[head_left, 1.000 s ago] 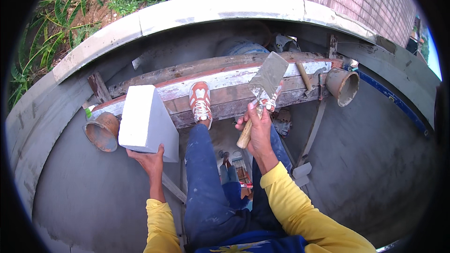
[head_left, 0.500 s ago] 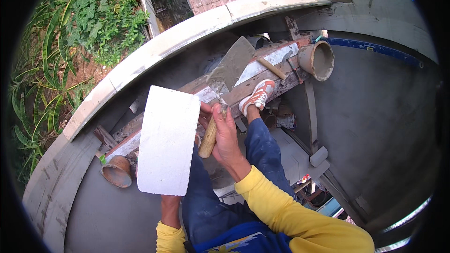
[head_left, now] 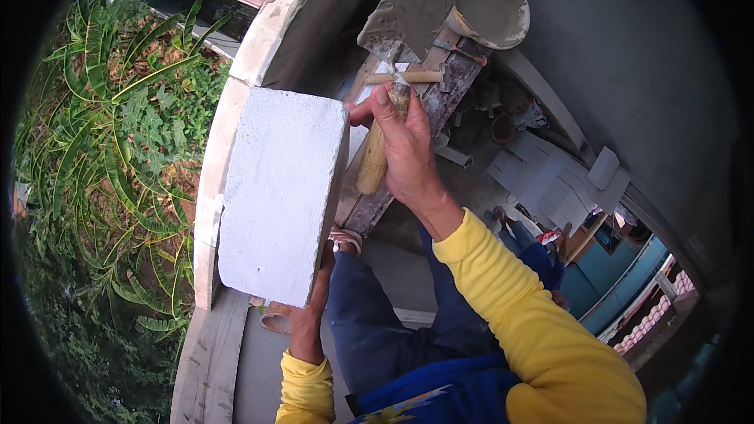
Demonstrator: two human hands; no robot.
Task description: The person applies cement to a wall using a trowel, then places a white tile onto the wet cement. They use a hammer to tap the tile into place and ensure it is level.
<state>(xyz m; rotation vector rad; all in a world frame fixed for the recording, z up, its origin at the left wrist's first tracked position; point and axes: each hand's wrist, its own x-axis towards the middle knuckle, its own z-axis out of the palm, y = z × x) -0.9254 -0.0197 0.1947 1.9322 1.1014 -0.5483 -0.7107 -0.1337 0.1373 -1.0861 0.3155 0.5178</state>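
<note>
A white, slightly rough rectangular block (head_left: 283, 196) is held upright in front of me, its left side overlapping the wall ledge. My left hand (head_left: 318, 290) grips it from its far side and lower right edge; most of those fingers are hidden behind it. In my right hand (head_left: 410, 153) is a trowel (head_left: 416, 12), held by its wooden handle, with the broad, mortar-smeared blade pointing away. The right fingertips reach the block's upper right edge. Beyond that hand, a wooden-handled hammer (head_left: 410, 77) lies on the plank.
A mortar-filled bucket (head_left: 493, 6) stands on the planks (head_left: 459, 82) at the far right. The curved wall ledge (head_left: 216, 165) runs along my left, with plants (head_left: 118, 157) outside. Another container (head_left: 275, 320) shows near my left wrist. Grey boards (head_left: 542, 177) lie lower down.
My view has swung left, so the wall ledge is now right behind the block. The block has turned and shows its right side face. The trowel stays in my right hand.
</note>
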